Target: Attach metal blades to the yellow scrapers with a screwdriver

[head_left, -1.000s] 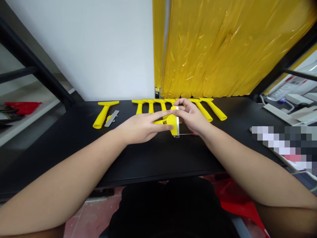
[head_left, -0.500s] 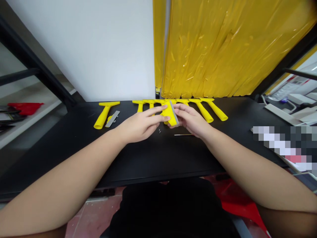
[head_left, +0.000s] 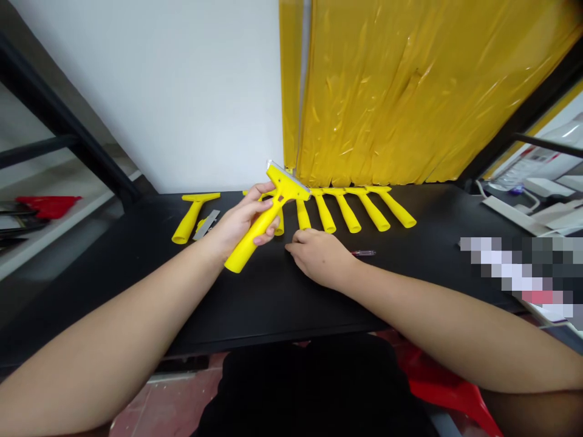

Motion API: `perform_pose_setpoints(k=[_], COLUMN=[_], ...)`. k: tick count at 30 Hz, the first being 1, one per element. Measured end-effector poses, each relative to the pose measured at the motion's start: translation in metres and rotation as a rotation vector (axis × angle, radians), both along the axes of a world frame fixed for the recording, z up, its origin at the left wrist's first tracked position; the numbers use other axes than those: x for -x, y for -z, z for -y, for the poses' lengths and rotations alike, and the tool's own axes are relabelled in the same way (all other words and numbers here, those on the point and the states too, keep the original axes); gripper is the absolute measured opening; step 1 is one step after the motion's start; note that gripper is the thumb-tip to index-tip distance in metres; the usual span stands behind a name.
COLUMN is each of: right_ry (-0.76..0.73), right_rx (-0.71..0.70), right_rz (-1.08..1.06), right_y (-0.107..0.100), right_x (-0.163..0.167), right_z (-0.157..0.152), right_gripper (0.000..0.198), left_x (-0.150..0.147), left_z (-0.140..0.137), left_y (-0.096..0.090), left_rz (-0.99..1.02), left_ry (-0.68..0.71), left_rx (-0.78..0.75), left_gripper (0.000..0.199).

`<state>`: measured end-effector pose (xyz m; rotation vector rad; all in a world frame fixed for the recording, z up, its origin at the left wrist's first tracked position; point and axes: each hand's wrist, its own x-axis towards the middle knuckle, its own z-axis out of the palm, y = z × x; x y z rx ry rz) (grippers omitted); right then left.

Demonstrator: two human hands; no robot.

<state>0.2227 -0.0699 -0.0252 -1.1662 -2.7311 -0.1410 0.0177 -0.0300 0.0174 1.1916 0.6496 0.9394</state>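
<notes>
My left hand (head_left: 243,221) is closed around the handle of a yellow scraper (head_left: 255,237), its T-shaped head tilted up and a metal strip along the head's far edge. Down on the black tabletop, my right hand (head_left: 321,258) has its fingertips pinched together where small screws lay; what they hold is hidden. Just right of that hand, a screwdriver's clear handle (head_left: 364,252) shows, its shaft covered by the hand. Behind both hands stretches a row of yellow scraper handles (head_left: 348,215), partly blocked by my left hand and the held scraper.
At the left lie one more yellow scraper handle (head_left: 187,224) and a grey blade plate with a yellow piece (head_left: 206,224). A white panel (head_left: 182,91) and yellow plastic sheeting (head_left: 387,91) stand along the back edge. Black frame bars (head_left: 68,115) rise at both sides.
The scraper has turned so its handle points toward me, now in my left hand alone. My right hand has let go of it and moved down to the tabletop by the screws.
</notes>
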Motion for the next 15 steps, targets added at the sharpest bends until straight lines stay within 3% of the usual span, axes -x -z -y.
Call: perform_pose_setpoints(k=[5, 10, 15], right_ry=[-0.036, -0.028, -0.014], right_rx=[0.012, 0.001, 0.07], right_rz=[0.013, 0.027, -0.022], right_y=[0.002, 0.0, -0.009], right_x=[-0.005, -0.01, -0.016], right_z=[-0.005, -0.003, 0.002], right_gripper=[0.026, 0.022, 0.019], left_x=[0.003, 0.008, 0.011], left_z=[0.0, 0.0, 0.001], left_y=[0.002, 0.007, 0.008], left_rz=[0.063, 0.045, 0.031], left_ry=[0.085, 0.196, 0.248], left_rx=[0.122, 0.11, 0.118], left_gripper=[0.043, 0.055, 0.05])
